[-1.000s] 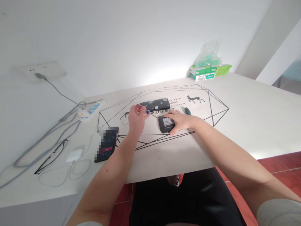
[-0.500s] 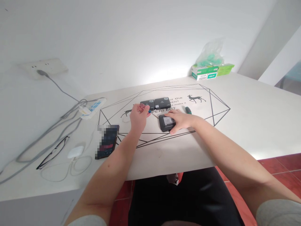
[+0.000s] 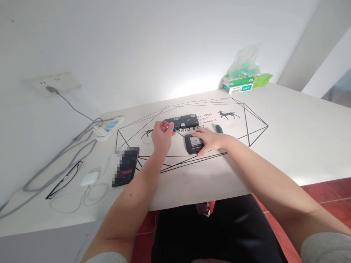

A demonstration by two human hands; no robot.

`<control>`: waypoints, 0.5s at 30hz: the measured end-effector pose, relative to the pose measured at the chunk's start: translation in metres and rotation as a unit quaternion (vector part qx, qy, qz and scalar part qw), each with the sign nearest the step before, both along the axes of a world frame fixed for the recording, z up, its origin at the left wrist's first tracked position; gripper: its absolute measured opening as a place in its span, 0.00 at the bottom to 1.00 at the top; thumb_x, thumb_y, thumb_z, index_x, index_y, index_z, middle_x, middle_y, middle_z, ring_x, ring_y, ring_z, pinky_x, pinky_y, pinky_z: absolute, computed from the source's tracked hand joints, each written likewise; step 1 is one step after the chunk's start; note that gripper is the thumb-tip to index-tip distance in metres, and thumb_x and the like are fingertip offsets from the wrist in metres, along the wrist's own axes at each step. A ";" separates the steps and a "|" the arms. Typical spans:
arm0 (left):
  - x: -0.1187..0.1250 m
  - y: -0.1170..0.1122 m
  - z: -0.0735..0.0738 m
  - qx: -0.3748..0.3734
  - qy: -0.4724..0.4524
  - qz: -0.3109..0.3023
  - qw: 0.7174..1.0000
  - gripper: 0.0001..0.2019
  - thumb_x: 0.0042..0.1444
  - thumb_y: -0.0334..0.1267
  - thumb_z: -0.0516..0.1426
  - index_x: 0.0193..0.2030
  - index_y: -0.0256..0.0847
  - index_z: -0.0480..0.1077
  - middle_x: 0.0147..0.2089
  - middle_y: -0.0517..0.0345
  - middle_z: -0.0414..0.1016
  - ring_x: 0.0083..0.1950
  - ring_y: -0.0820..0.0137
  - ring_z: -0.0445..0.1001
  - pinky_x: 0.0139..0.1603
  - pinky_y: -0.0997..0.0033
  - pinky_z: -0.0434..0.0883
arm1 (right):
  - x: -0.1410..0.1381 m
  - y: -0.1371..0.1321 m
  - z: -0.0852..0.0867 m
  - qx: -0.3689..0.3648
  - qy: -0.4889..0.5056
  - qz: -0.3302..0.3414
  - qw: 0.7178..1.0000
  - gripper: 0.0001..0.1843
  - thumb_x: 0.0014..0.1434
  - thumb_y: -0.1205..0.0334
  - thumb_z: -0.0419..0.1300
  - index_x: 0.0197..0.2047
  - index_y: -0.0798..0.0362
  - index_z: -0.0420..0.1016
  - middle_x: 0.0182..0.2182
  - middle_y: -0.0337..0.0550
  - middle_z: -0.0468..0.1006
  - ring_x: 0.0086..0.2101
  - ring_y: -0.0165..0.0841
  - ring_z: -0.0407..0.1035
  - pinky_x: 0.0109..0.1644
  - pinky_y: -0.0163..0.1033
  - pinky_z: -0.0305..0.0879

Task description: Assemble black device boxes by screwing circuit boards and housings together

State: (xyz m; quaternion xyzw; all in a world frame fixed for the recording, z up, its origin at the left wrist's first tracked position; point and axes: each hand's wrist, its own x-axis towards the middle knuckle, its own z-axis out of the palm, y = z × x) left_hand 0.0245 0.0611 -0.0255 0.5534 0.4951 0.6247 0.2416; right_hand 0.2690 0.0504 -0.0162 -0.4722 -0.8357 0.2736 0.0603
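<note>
My left hand (image 3: 161, 138) is closed around a small screwdriver (image 3: 168, 127) with a pink and blue handle, whose thin shaft slants down toward the black device (image 3: 193, 144). That device lies on the white table (image 3: 287, 138) with a label on top. My right hand (image 3: 210, 139) rests flat on its right side, fingers pressed on it. Just behind stand two more black devices (image 3: 182, 121) side by side.
A green-handled tool (image 3: 218, 128) lies right of my right hand. A phone (image 3: 125, 166), glasses (image 3: 63, 179), a white charger with cable (image 3: 89, 179) and a power strip (image 3: 108, 128) are at the left. Green boxes and a bag (image 3: 244, 78) stand at the far edge.
My left hand has lifted the screwdriver's handle slightly and shifted a little right. My right hand stays on the black device.
</note>
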 end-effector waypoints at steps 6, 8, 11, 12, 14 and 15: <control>-0.002 0.005 -0.002 0.006 0.085 0.027 0.996 0.10 0.64 0.42 0.66 0.41 0.44 0.69 0.33 0.65 0.73 0.34 0.70 0.80 0.38 0.72 0.80 | 0.001 0.000 0.000 0.000 -0.001 0.004 1.000 0.64 0.43 0.43 0.78 0.79 0.45 0.60 0.76 0.56 0.58 0.75 0.65 0.49 0.74 0.70 0.59; 0.001 0.004 -0.002 0.026 0.139 0.044 0.989 0.10 0.65 0.40 0.67 0.48 0.44 0.71 0.34 0.65 0.75 0.34 0.70 0.81 0.41 0.71 0.78 | 0.001 0.002 -0.003 0.002 0.004 0.005 1.000 0.64 0.42 0.43 0.78 0.78 0.45 0.61 0.75 0.56 0.58 0.74 0.65 0.49 0.75 0.69 0.58; 0.011 -0.001 -0.001 0.068 0.264 0.040 0.961 0.18 0.67 0.36 0.67 0.61 0.46 0.72 0.40 0.61 0.81 0.41 0.66 0.83 0.47 0.69 0.77 | 0.002 0.006 -0.010 0.013 0.018 0.008 1.000 0.64 0.40 0.42 0.79 0.78 0.42 0.62 0.74 0.54 0.60 0.73 0.66 0.51 0.74 0.70 0.58; 0.016 -0.003 -0.001 0.078 0.309 0.025 0.947 0.17 0.68 0.37 0.66 0.62 0.46 0.73 0.43 0.58 0.82 0.45 0.63 0.83 0.49 0.68 0.77 | 0.003 0.006 -0.011 0.017 0.022 0.010 1.000 0.64 0.40 0.42 0.79 0.78 0.41 0.62 0.74 0.54 0.61 0.72 0.66 0.51 0.74 0.71 0.59; 0.025 -0.008 -0.001 0.076 0.369 -0.005 0.926 0.16 0.71 0.38 0.64 0.63 0.48 0.73 0.48 0.55 0.83 0.49 0.60 0.83 0.50 0.67 0.76 | 0.004 0.007 -0.013 0.023 0.025 0.014 0.999 0.63 0.41 0.41 0.79 0.78 0.42 0.62 0.72 0.54 0.62 0.71 0.66 0.53 0.73 0.71 0.59; 0.029 -0.010 -0.001 0.072 0.372 -0.018 0.925 0.18 0.71 0.38 0.65 0.65 0.48 0.72 0.50 0.54 0.83 0.48 0.60 0.83 0.50 0.67 0.77 | 0.004 0.007 -0.013 0.024 0.025 0.016 0.999 0.63 0.41 0.41 0.79 0.78 0.42 0.63 0.71 0.54 0.63 0.71 0.65 0.54 0.73 0.70 0.59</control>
